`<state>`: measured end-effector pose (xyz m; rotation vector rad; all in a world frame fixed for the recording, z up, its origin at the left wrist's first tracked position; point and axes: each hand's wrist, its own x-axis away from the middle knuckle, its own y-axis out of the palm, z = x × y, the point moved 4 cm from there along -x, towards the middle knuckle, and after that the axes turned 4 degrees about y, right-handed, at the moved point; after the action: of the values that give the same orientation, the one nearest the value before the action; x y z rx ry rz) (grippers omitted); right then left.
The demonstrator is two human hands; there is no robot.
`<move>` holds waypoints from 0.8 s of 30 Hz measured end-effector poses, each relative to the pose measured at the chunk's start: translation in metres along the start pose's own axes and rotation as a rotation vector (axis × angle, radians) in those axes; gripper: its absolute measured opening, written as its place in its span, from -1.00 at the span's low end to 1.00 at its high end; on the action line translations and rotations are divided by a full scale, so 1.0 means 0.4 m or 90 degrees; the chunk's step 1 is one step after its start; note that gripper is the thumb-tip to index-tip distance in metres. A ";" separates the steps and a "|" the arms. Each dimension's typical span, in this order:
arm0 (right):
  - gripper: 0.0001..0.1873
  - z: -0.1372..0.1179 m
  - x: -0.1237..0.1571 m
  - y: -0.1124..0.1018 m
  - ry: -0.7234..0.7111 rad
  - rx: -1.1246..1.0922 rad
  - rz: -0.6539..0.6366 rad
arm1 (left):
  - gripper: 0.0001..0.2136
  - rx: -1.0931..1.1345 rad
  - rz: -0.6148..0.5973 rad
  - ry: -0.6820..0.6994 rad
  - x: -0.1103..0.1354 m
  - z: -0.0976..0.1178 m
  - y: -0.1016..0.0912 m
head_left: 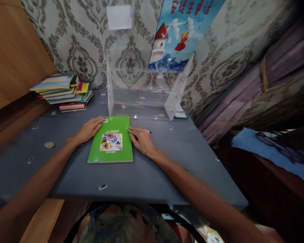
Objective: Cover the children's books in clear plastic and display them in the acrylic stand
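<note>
A green book (111, 126) with a coloured picture on its cover lies flat on the table, its printing upside down from where I sit. My left hand (90, 129) rests at the book's upper left edge, fingers stretched out and touching the cover near the barcode. At the right edge, my right hand (142, 140) touches the book with its fingertips, fingers extended and the hand low over the tabletop. Neither hand lifts the book. Behind it stands a clear acrylic rack (139, 109) with transparent side panels.
A stack of books (63, 91) sits at the back left beside a wooden panel (17, 54). An illustrated poster or book cover (182, 37) is against the patterned wall. A purple curtain (243, 87) hangs right. The grey tablecloth (192, 162) ends near my body.
</note>
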<state>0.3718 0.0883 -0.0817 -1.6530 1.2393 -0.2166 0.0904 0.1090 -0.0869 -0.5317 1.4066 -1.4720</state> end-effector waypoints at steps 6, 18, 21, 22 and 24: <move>-0.69 -0.049 0.116 -0.041 -0.095 -0.045 0.020 | -0.40 0.001 -0.002 -0.001 -0.002 0.005 -0.004; -0.71 -0.134 0.252 -0.102 -0.247 -0.032 -0.010 | -0.43 -0.003 -0.006 -0.015 0.007 0.009 -0.009; -0.72 -0.131 0.250 -0.099 -0.248 -0.044 0.000 | -0.44 0.000 -0.005 -0.005 0.038 0.027 -0.025; -0.72 -0.130 0.249 -0.099 -0.249 -0.048 0.002 | -0.45 0.001 -0.004 -0.002 0.052 0.034 -0.031; -0.73 -0.129 0.248 -0.098 -0.247 -0.055 0.000 | -0.47 0.008 0.002 0.007 0.087 0.052 -0.047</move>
<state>0.4078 -0.0236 -0.0664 -1.6712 0.9639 0.1548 0.0872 0.0661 -0.0756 -0.5139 1.4057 -1.4817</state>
